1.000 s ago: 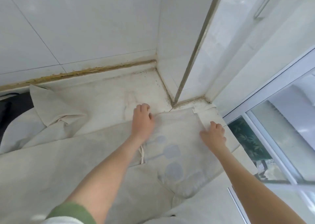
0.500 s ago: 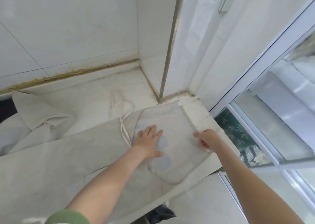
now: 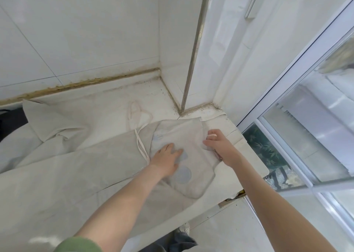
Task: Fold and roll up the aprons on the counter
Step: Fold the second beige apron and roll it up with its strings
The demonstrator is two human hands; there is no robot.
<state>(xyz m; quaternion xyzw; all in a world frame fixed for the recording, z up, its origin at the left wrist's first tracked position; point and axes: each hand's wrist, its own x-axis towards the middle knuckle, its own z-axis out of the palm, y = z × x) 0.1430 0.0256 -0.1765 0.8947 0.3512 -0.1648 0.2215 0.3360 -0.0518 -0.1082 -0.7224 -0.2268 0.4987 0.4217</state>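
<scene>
Daylight is pouring through the window (image 3: 316, 133) onto white wall tiles (image 3: 76, 31); a grimy brown seam (image 3: 95, 82) is running behind the counter (image 3: 115, 106).

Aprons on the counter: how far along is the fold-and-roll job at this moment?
Early. Done: one end of the apron looks folded over into a flap near the counter's right end. In hand: the left hand presses flat on that flap while the right hand pinches its right edge. Left: nothing is rolled; the long part lies spread out, rumpled cloth sits at the left, the tie trails loose.
</scene>
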